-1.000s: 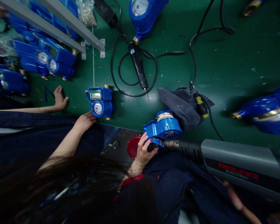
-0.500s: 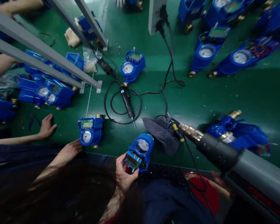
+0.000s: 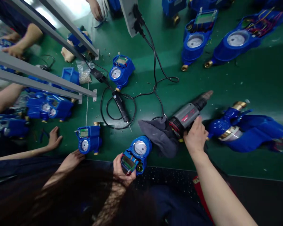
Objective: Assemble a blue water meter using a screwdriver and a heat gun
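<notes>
My left hand (image 3: pixel 121 171) grips a blue water meter (image 3: pixel 136 153) at the near edge of the green table (image 3: pixel 202 84); its dial faces up and its open display end points toward me. My right hand (image 3: pixel 195 136) is closed on the handle end of a grey heat gun (image 3: pixel 188 113), which lies on the table with its nozzle pointing away to the right. Between the meter and the heat gun lies a dark grey cloth (image 3: pixel 159 135). Just right of my right hand rests a larger blue meter body with brass fittings (image 3: pixel 240 130).
A co-worker's two hands (image 3: pixel 70 158) rest by a small blue meter (image 3: pixel 88 139) on the left. A corded electric screwdriver (image 3: pixel 120 106) and looped black cables lie mid-table. More blue meters sit at the far right (image 3: pixel 195 40) and left (image 3: pixel 47 106). Grey rails (image 3: pixel 42 77) cross the upper left.
The heat gun has gone from being held close to the camera to lying on the table under my right hand. My left hand has kept hold of the meter, turned dial-up.
</notes>
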A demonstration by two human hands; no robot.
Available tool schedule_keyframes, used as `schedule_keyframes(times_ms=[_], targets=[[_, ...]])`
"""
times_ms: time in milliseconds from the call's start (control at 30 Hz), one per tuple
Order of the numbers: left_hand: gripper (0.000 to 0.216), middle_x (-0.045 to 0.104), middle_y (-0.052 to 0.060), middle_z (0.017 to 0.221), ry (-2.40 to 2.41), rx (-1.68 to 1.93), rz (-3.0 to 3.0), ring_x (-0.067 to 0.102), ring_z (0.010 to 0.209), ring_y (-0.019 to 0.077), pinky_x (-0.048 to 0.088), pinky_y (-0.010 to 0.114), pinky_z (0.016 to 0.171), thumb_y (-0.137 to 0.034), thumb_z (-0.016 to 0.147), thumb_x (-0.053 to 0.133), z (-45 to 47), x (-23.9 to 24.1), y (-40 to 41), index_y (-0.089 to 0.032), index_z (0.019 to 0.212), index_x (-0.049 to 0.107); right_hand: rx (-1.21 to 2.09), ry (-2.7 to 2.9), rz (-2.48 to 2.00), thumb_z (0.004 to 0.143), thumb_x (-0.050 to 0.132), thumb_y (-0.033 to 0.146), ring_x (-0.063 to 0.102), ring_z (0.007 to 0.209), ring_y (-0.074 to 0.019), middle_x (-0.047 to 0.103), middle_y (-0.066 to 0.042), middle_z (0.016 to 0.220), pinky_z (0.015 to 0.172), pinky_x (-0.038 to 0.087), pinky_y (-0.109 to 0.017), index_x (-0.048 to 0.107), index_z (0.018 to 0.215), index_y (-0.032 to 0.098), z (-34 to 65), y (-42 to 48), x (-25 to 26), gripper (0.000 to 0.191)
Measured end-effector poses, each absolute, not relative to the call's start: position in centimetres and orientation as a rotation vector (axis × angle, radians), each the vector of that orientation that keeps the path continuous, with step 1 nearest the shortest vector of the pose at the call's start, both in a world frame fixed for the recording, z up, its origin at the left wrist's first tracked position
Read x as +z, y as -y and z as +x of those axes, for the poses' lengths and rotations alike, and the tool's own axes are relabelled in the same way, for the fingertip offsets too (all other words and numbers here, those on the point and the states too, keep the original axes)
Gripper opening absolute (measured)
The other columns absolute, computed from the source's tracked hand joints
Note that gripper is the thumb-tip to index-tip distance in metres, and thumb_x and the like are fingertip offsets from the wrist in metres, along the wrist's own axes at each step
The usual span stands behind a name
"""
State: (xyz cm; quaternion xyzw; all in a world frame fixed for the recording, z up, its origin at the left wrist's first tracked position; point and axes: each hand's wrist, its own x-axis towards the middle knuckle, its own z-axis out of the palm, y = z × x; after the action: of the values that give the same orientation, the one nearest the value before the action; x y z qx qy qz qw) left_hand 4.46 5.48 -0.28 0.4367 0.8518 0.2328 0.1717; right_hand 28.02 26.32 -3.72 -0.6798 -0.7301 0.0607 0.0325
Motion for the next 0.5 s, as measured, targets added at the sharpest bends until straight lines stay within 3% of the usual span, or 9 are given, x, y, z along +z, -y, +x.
schedule_keyframes(times_ms=[67,167,300,500], targets=[[0.071,0.050,0.014,0.110,-2.346,0.494,1.351,0.052,0.105,0.0323,0.046,0.050,0.088,-0.035,0.055,0.069,4.1,0.1,-5.6,-0.016,0.117,0.040,0.087,2.256,-1.959,0.077,0.048,0.020,0.041,0.110,-0.0301,0.043,-0.020,0.122,0.086,0.037,-0.044,0.035,0.126,0.005,27.1,-25.5,-3.8,0.053],[0.071,0.050,0.014,0.110,-2.317,0.441,1.238,0.052,0.105,0.0324,0.045,0.049,0.089,-0.037,0.054,0.071,3.8,0.7,-5.8,-0.016,0.115,0.041,0.219,2.412,-1.836,0.082,0.043,0.020,0.048,0.093,-0.0238,0.054,-0.014,0.098,0.080,0.039,-0.037,0.050,0.107,0.010,25.9,-23.5,-3.9,0.027],[0.069,0.053,0.013,0.110,-2.215,0.686,0.837,0.058,0.099,0.0268,0.050,0.040,0.085,-0.030,0.054,0.073,3.6,0.8,-5.5,-0.017,0.113,0.040,0.413,2.522,-2.061,0.080,0.047,0.023,0.049,0.084,-0.0272,0.051,-0.019,0.091,0.063,0.041,-0.034,0.047,0.110,0.002,24.4,-22.6,-4.4,0.037],[0.067,0.054,0.013,0.115,-2.132,0.777,0.749,0.059,0.100,0.0256,0.052,0.038,0.080,-0.027,0.059,0.070,2.4,0.7,-4.3,-0.018,0.116,0.036,0.516,2.454,-2.233,0.081,0.048,0.033,0.054,0.061,-0.0203,0.054,-0.015,0.090,0.042,0.028,-0.027,0.049,0.104,0.009,26.7,-20.5,1.5,0.034]])
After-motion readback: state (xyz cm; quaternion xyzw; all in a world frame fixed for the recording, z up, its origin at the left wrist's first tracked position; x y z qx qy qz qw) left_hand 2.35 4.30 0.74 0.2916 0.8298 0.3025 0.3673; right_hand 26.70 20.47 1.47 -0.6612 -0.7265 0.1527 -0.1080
